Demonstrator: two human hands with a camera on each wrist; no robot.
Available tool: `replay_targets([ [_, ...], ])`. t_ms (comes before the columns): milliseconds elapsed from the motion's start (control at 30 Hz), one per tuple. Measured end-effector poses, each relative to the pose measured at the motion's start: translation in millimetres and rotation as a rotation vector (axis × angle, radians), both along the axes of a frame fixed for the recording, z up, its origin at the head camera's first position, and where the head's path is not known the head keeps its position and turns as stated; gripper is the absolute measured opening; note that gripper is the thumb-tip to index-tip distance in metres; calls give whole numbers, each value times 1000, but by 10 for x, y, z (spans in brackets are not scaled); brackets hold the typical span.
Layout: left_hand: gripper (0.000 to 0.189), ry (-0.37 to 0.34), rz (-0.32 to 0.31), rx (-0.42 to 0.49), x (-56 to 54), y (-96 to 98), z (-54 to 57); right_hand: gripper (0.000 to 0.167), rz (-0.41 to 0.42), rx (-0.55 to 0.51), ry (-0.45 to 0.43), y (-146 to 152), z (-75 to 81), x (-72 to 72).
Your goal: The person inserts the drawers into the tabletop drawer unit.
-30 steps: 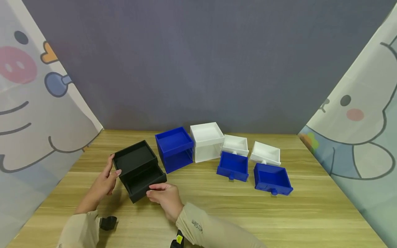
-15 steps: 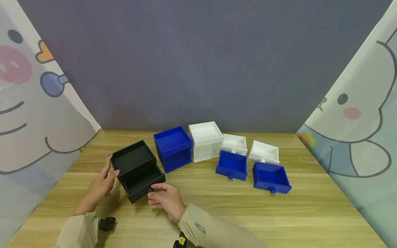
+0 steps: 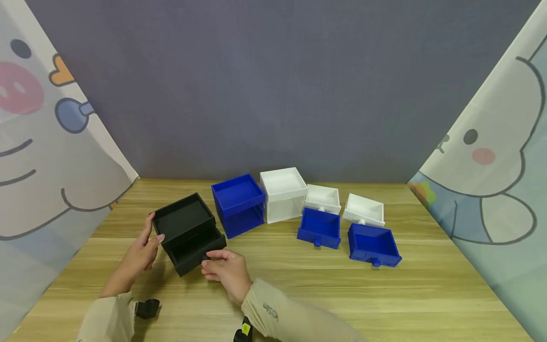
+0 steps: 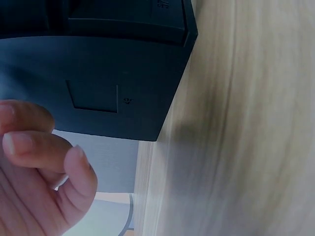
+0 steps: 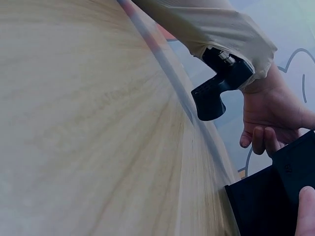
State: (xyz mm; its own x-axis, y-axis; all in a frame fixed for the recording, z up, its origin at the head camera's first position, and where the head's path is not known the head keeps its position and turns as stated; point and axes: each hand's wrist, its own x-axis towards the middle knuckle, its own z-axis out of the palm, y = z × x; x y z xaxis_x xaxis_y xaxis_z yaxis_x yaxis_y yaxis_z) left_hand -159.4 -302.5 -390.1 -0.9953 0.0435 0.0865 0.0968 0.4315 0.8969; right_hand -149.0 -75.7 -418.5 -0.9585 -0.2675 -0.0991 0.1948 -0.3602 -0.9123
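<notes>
A black box-shaped cabinet (image 3: 183, 218) stands at the left of the table, turned at an angle. From its lower front a black drawer (image 3: 192, 254) sticks out partway. My left hand (image 3: 138, 254) holds the cabinet's left side, thumb on the top rim near the front and index finger farther back. In the left wrist view, that hand's other fingers (image 4: 37, 142) curl beside the cabinet's dark side wall. At the drawer's front, my right hand (image 3: 229, 274) pinches the knob between thumb and index finger; the knob is mostly hidden.
Right of the cabinet stand a blue cabinet (image 3: 239, 202) and a white cabinet (image 3: 284, 192), both with an open front slot. Farther right lie two white drawers (image 3: 322, 197) and two blue drawers (image 3: 320, 225). A grey panel (image 3: 273, 95) rises behind the table.
The black drawer has slid slightly inward, toward the cabinet, with my right hand following it. My left hand keeps its hold on the cabinet.
</notes>
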Motion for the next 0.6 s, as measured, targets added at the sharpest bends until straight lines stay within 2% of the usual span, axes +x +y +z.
replay_targets([
  [367,69,5,-6,-11,11,8,8,17,-28,40,28,-133,16,-78],
  [600,69,-6,10,-43,15,11,17,16,-47,53,14,-205,27,-131],
])
